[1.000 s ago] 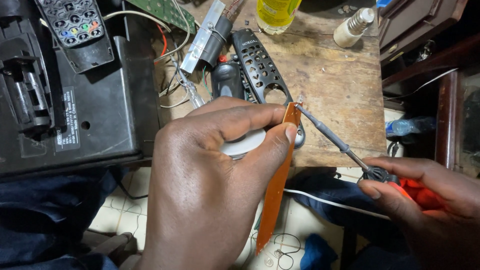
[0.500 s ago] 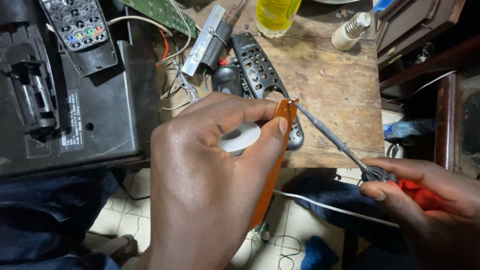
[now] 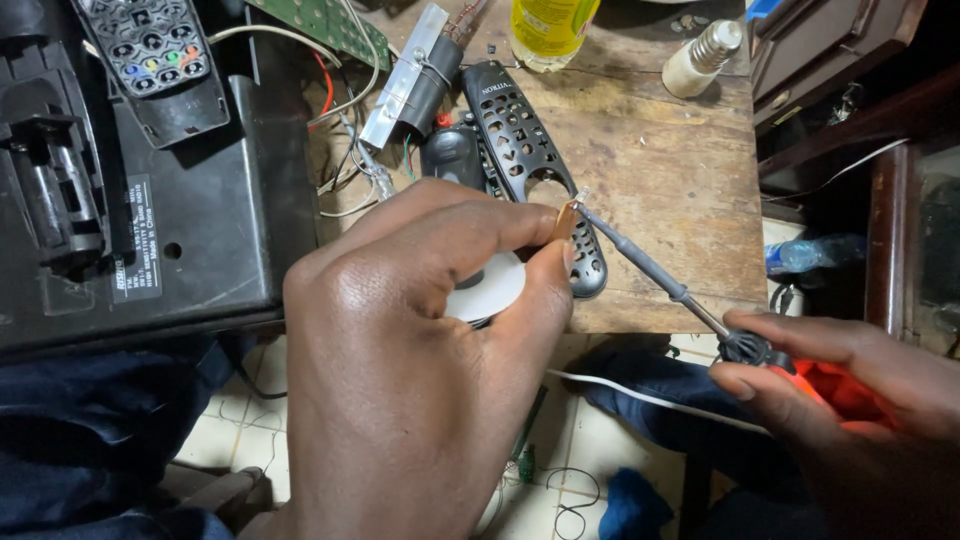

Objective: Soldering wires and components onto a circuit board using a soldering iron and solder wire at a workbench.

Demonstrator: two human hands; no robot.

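Seen from the head camera, the left hand (image 3: 420,350) pinches a thin orange strip (image 3: 564,222) between thumb and forefinger, fingers clamped together, with a round white disc (image 3: 490,288) tucked under them. The right hand (image 3: 850,400) is closed around the orange handle of a slim grey soldering iron (image 3: 650,270), whose tip touches the strip's top end above the worn wooden table (image 3: 670,170). Just behind the strip lies a black perforated remote-control shell (image 3: 520,120). A black remote with coloured buttons (image 3: 150,50) rests on a black plastic device casing (image 3: 200,200) to the left; a small white bottle (image 3: 703,58) stands far right.
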